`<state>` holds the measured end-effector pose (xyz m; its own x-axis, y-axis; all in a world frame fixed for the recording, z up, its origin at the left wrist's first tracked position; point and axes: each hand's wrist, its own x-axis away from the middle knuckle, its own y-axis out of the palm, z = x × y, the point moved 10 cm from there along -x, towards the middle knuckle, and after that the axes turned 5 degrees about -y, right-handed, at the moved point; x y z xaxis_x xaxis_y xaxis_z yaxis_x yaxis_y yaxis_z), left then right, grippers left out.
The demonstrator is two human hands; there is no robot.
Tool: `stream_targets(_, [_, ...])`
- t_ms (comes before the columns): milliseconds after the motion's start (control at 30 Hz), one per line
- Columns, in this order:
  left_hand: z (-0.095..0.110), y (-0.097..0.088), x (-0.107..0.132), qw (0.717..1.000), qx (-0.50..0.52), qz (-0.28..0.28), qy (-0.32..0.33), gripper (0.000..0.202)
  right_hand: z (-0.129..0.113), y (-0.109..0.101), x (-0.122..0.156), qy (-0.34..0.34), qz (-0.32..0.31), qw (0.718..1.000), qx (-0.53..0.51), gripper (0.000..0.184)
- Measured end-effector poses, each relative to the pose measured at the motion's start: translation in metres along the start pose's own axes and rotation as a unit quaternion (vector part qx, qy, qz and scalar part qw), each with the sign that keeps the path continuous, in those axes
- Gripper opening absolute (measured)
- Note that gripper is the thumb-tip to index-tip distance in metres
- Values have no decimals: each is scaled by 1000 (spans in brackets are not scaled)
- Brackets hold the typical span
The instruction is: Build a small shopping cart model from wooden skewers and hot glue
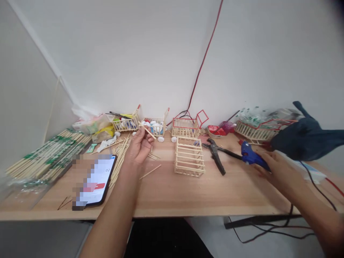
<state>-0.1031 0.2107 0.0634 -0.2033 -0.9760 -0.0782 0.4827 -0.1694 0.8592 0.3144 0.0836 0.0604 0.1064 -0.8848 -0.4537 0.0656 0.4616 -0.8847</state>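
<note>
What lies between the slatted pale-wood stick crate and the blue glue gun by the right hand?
In the head view, a black pliers-like tool lies between the crate and the glue gun, on the brown wooden tabletop.

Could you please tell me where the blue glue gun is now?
In the head view, the blue glue gun is on the right side, in the right hand, just right of the black pliers.

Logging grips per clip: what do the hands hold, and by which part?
Left hand: wooden stick, pinched partway along. Right hand: over the near end of the blue glue gun, grip unclear.
</note>
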Motion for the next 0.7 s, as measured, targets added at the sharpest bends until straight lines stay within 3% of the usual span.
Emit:
stream_targets(100, [-4, 0, -1, 1000, -24, -1, -6, 5, 32, 16, 23, 17, -40, 999, -17, 34])
stream_targets(267, [-5, -1, -4, 997, -76, 7, 1, 7, 51, 24, 40, 28, -36, 998, -41, 36])
stream_targets(700, [-6, 6, -6, 994, -110, -12, 5, 10, 42, 16, 45, 15, -54, 995, -81, 35])
